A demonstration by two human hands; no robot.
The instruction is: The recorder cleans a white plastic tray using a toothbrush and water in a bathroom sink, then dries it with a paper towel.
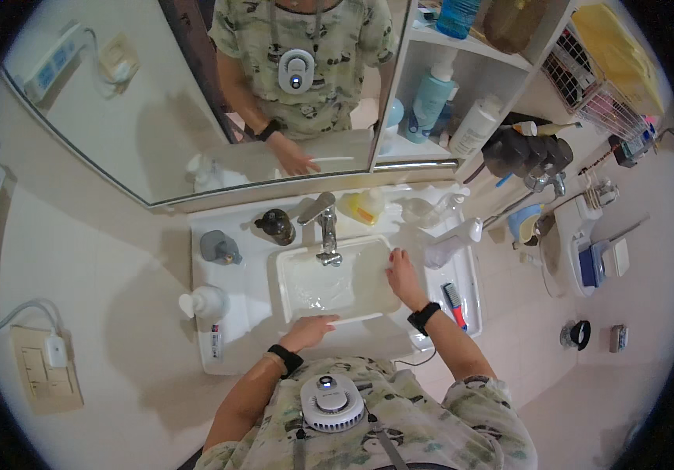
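A white rectangular plastic basin (284, 288) sits in the white ceramic sink (249, 341), with rippled water inside it. Above its far side stands the chrome faucet (328, 229), its spout over the basin. My left hand (309, 333) grips the near rim, fingers along the edge. On the right rim, my right hand (403, 279) has its fingers curled over the edge; the fingertips are partly hidden. Each wrist wears a black band. A hairbrush with a red and blue handle (455, 305) lies on the counter beside my right forearm.
Along the sink stand a dark bottle (278, 227), a grey container (219, 247), a white pump bottle (205, 302), a yellow soap bottle (363, 205) and a spray bottle (451, 242). A toothpaste tube (216, 342) lies at left. Behind are a mirror (155, 135) and shelves (472, 50).
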